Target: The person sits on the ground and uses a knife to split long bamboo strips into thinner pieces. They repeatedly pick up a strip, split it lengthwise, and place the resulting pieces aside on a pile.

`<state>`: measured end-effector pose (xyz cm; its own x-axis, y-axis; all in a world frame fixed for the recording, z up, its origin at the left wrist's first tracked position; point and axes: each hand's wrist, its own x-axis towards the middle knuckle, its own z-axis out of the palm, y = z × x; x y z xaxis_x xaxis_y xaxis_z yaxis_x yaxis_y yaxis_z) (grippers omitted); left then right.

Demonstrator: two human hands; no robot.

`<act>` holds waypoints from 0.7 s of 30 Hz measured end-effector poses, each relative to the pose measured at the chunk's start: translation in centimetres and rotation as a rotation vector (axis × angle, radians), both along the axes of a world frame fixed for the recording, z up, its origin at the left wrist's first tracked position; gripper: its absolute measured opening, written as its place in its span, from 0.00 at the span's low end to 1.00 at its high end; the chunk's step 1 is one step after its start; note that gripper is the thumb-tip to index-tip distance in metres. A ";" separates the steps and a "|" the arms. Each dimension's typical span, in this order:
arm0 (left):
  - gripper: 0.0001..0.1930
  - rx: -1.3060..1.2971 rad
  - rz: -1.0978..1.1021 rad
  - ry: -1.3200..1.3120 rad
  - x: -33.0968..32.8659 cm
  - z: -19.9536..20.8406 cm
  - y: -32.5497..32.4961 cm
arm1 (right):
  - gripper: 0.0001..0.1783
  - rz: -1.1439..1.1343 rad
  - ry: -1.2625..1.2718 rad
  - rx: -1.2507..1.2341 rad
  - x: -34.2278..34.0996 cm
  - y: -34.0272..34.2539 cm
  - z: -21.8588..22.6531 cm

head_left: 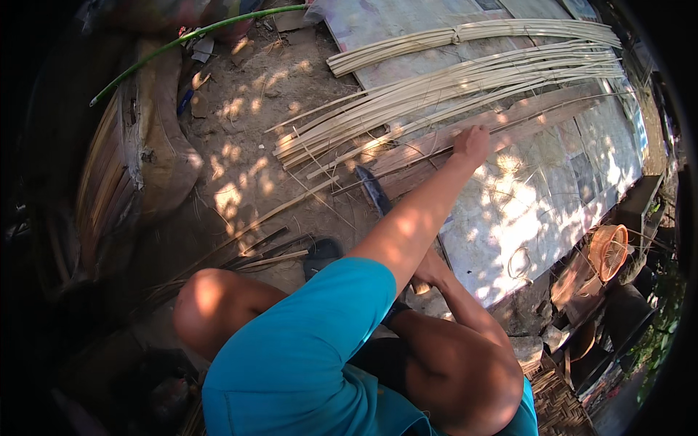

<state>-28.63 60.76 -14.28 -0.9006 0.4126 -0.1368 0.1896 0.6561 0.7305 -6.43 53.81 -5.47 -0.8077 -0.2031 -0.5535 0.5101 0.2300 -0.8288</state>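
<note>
"What's the floor?"

"Bare brown dirt (251, 138), littered with dry scraps. A large pale sheet (472, 247) with faded printed patches covers the ground towards the right."

"And the light?"

"Sunlight, broken into small bright patches over dirt and sheet. The far left lies in deep shade, too dark to read."

"What's around the edges?"

"Weathered wood (163, 109) at left, an orange basket (598, 247) at right, leaves (658, 341) below that, and woven matting (556, 400) near the bottom."

At right, 1 round orange container (605, 252) sits near green leaves (660, 341), and brown woven matting (558, 402) shows lower down.
</note>
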 end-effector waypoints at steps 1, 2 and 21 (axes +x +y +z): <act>0.11 0.003 0.008 0.011 -0.2 0.0 0.1 | 0.17 0.117 0.030 0.045 0.4 -0.6 0.9; 0.11 -0.002 0.005 0.015 -0.3 0.1 0.3 | 0.18 0.128 0.058 0.027 0.2 -0.1 -0.5; 0.19 -0.134 -0.128 -0.030 -1.0 2.7 0.2 | 0.32 0.247 -0.029 -0.021 0.5 -1.2 -0.1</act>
<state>-29.62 60.96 -11.56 -0.8367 0.4994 -0.2247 0.2567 0.7201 0.6447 -5.93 52.61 -5.61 -0.7163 -0.4042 -0.5688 0.4640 0.3330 -0.8209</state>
